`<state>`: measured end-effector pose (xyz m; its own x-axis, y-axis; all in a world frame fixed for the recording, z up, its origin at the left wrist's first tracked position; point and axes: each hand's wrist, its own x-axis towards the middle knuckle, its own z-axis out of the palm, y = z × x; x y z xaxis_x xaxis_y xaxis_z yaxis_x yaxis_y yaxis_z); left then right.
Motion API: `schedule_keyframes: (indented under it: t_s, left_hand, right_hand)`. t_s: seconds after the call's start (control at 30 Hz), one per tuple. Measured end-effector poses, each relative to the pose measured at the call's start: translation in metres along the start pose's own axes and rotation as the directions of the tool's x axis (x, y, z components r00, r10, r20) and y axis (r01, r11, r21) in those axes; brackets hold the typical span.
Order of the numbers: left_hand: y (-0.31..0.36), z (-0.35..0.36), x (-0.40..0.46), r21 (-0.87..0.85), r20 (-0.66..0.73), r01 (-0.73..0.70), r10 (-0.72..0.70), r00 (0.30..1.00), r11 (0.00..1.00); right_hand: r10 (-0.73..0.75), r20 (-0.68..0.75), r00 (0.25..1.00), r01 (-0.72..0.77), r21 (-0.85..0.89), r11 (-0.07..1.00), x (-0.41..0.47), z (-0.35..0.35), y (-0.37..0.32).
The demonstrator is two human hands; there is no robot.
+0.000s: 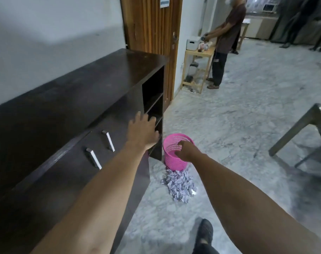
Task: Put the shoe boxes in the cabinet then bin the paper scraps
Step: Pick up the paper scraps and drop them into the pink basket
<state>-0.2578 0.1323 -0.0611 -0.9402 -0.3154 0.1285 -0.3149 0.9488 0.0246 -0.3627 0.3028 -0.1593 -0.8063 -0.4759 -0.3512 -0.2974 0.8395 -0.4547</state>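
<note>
Our right hand (pixel 186 150) grips the rim of the pink bin (pixel 174 153) beside the paper scraps (pixel 179 186) while our left hand (pixel 142 132), fingers spread wide, reaches against the dark cabinet (pixel 64 107).

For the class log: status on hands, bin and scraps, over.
Right hand grips pink bin rim. Left hand open at cabinet edge. Paper scraps piled on floor, unbinned. Nothing blocking.
</note>
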Motion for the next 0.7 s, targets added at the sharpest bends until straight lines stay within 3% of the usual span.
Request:
schedule_keyframes:
  t_s: [0.2, 0.4, 0.57, 0.7]
  left_hand:
    - [0.08, 0.15, 0.052, -0.031, 0.348, -0.043, 0.051, 0.936, 0.999]
    - [0.143, 0.302, 0.076, -0.018, 0.695, 0.034, -0.012, 0.719, 0.999]
    - [0.168, 0.434, 0.099, -0.065, 0.82, 0.03, 0.036, 0.572, 0.997]
    - [0.164, 0.568, 0.127, -0.099, 0.831, -0.006, 0.086, 0.549, 0.995]
  right_hand:
    - [0.15, 0.076, 0.986, -0.149, -0.017, 0.989, 0.055, -0.002, 0.141]
    - [0.329, 0.312, 0.891, -0.343, -0.008, 0.939, 0.129, 0.05, 0.272]
    - [0.403, 0.418, 0.814, -0.437, -0.016, 0.899, 0.206, 0.121, 0.348]
    - [0.395, 0.415, 0.819, -0.439, 0.012, 0.899, 0.287, 0.213, 0.393]
